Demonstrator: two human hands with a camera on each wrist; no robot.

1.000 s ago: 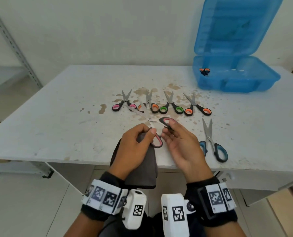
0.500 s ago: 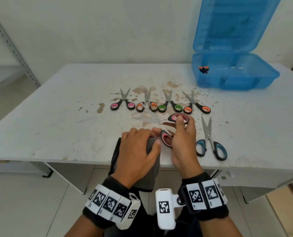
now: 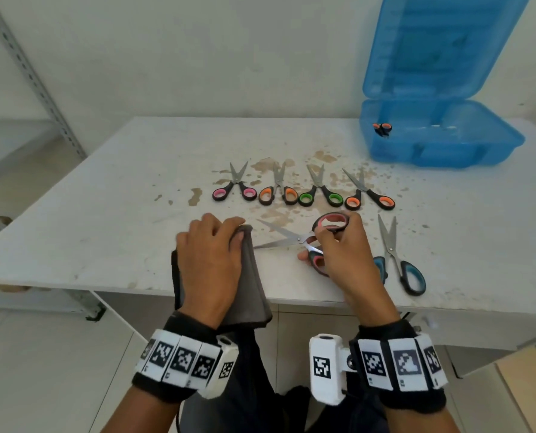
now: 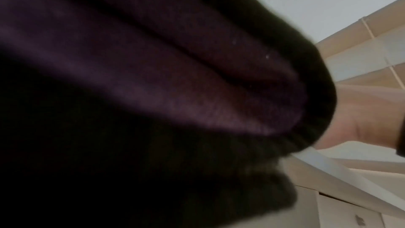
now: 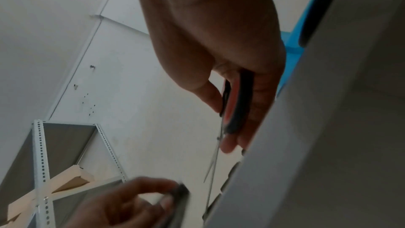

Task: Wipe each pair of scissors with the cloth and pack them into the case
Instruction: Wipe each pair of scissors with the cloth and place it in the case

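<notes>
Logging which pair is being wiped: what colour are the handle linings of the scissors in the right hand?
Red inside black handles, clearest in the head view.

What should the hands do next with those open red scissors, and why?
Probably bring the cloth in the left hand onto the nearer blade and slide it to the tip. The right hand grips the red scissors by the handles with the blades spread open, and the cloth sits right beside the blade tips, so wiping likely comes next.
</notes>
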